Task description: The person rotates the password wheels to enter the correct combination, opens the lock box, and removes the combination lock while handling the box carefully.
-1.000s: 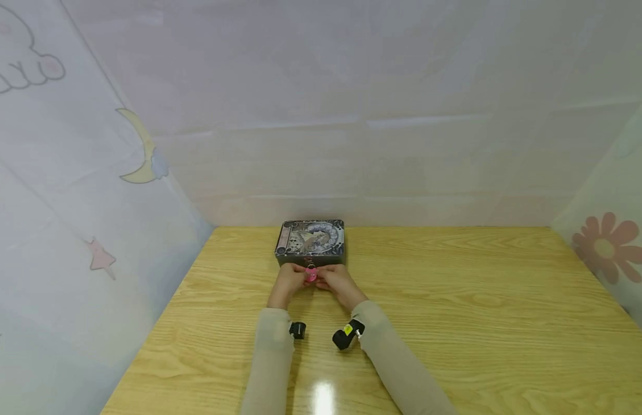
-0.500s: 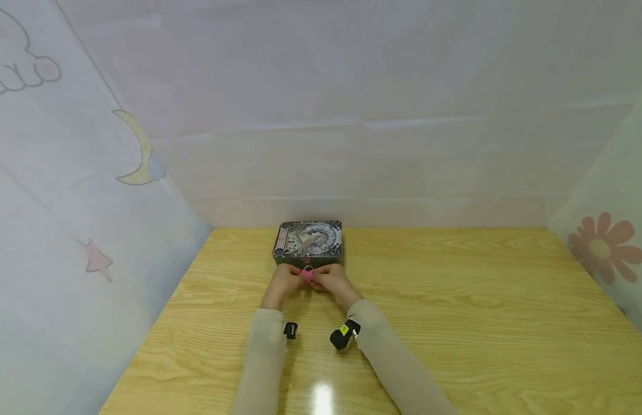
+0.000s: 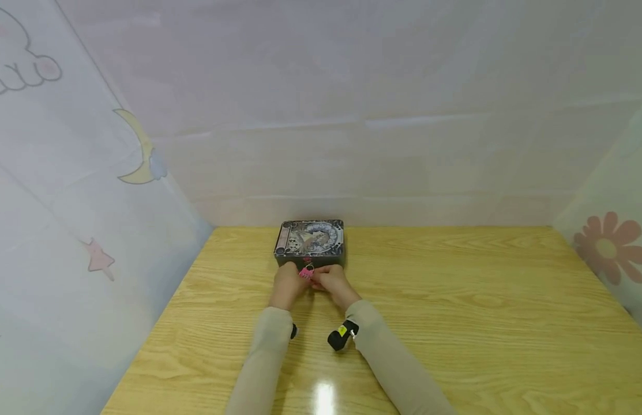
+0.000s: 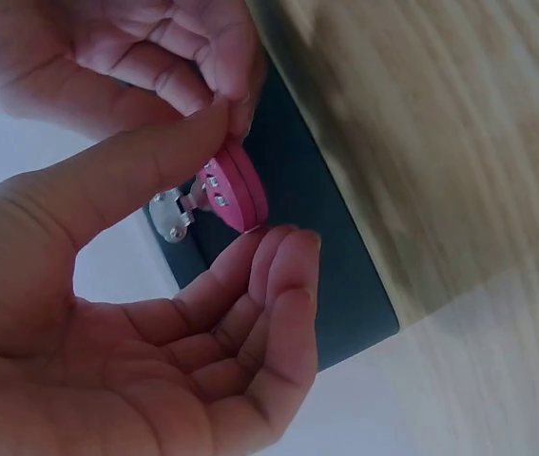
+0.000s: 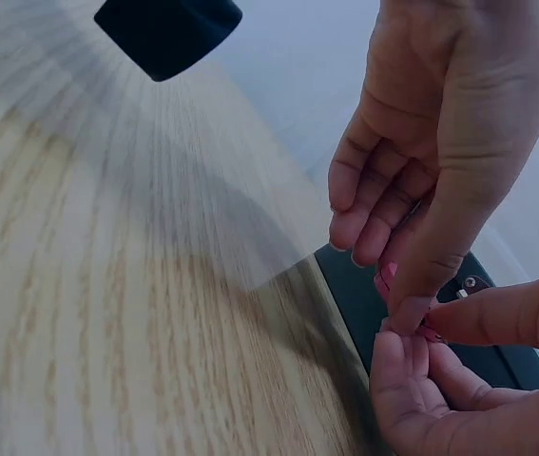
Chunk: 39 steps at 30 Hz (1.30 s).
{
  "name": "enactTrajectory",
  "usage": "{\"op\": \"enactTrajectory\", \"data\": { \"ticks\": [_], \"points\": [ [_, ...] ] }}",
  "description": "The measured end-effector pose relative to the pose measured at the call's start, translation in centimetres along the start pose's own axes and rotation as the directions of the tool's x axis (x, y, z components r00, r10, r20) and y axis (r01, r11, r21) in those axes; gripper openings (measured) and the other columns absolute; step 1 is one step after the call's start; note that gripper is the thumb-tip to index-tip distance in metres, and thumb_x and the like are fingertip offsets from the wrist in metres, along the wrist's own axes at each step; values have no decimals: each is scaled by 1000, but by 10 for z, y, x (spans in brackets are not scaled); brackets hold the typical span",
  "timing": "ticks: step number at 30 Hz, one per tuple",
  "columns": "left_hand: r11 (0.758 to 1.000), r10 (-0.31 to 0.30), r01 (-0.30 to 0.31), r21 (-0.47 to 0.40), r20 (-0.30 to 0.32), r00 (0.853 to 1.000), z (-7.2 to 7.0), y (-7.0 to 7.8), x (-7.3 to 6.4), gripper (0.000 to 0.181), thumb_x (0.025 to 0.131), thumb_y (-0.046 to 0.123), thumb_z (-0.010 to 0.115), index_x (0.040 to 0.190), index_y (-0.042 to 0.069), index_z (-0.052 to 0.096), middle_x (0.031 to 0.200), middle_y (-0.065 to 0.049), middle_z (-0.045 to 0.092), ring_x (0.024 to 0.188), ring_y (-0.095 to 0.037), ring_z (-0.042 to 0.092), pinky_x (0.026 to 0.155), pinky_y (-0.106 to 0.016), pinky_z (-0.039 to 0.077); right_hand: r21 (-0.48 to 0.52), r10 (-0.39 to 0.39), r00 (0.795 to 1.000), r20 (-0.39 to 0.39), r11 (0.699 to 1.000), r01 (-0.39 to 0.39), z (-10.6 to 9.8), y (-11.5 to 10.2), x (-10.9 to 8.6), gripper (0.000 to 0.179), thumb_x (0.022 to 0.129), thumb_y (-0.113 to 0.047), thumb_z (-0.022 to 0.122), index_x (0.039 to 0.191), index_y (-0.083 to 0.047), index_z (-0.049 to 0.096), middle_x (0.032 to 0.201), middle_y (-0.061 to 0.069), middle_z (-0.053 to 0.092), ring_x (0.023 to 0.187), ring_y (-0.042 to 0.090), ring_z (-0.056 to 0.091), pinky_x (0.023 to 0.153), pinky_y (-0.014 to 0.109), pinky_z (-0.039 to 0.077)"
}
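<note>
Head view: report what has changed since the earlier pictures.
The left hand has rolled, so most of its wrist camera is now hidden by the sleeve. The pink padlock has tipped, its body now leaning left of its shackle. Nothing was visibly taken hold of or let go. The right hand stays at the padlock; the closed box stays on the table.

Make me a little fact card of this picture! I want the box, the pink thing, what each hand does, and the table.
Box: dark box with a patterned lid, lid down
Pink thing: pink padlock with small silver dials, at the box's front beside a silver latch
Locked: cannot tell
Left hand: thumb and fingertips hold the padlock
Right hand: pinches the padlock too
Table: yellowish, wood-grained, under the box
</note>
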<state>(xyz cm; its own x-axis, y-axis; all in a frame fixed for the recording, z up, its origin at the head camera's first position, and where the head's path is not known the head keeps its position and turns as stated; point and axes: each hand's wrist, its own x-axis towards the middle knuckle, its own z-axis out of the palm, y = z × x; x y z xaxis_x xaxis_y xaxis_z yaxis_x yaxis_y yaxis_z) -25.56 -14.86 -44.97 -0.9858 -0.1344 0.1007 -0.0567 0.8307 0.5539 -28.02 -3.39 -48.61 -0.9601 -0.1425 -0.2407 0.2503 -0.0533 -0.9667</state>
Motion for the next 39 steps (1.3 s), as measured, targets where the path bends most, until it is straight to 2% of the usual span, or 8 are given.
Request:
{"op": "enactTrajectory", "data": {
  "ticks": [6, 11, 14, 19, 31, 39],
  "points": [
    [999, 20, -17, 50, -52, 998, 8, -1, -1, 34, 71, 13, 79, 88, -11, 62, 85, -26, 65, 82, -42, 63, 74, -50, 51, -10, -9, 1000, -8, 1000, 9, 0, 1, 0, 18, 88, 7, 57, 101, 18, 61, 81, 9, 59, 66, 11, 58, 69, 28, 56],
    [999, 38, -36, 22, -64, 997, 9, -4, 1, 26, 69, 9, 80, 75, -2, 57, 72, -16, 60, 68, -33, 59, 61, -44, 47, -1, -15, 1000, -2, 1000, 15, 0, 3, 1, 17, 88, 4, 56, 99, 16, 62, 78, 7, 61, 68, 11, 59, 72, 31, 56],
    [999, 40, -40, -2, -51, 998, 9, -7, 2, 33, 68, 8, 81, 66, 5, 48, 63, -8, 51, 59, -24, 48, 53, -36, 39, 19, -10, 1000, -7, 1000, 10, 0, 4, 2, 19, 90, 2, 56, 100, 16, 63, 79, 8, 65, 68, 12, 61, 72, 31, 56],
    [1000, 21, -21, -15, -4, 1000, 8, -8, 4, 43, 69, 12, 85, 64, 8, 42, 60, -3, 41, 57, -19, 39, 51, -29, 31, 87, 3, 999, -40, 996, 0, 0, 5, 3, 24, 94, -3, 57, 104, 18, 63, 81, 11, 67, 65, 11, 62, 68, 28, 56],
    [998, 49, -50, -34, -19, 999, 5, -5, 3, 49, 68, 18, 87, 61, 9, 40, 58, 0, 35, 56, -17, 35, 51, -26, 27, 100, -9, 995, -101, 995, 19, 2, 4, 4, 21, 93, -1, 57, 101, 17, 64, 74, 6, 63, 57, 5, 58, 59, 21, 53],
    [999, 34, -34, -28, -16, 999, 5, -6, 4, 44, 70, 18, 84, 62, 8, 42, 59, -2, 40, 56, -18, 37, 51, -27, 29, 103, -25, 994, -110, 994, 37, 2, 3, 2, 21, 92, 0, 58, 101, 18, 64, 74, 5, 65, 57, 4, 57, 57, 19, 51]
  ]
}}
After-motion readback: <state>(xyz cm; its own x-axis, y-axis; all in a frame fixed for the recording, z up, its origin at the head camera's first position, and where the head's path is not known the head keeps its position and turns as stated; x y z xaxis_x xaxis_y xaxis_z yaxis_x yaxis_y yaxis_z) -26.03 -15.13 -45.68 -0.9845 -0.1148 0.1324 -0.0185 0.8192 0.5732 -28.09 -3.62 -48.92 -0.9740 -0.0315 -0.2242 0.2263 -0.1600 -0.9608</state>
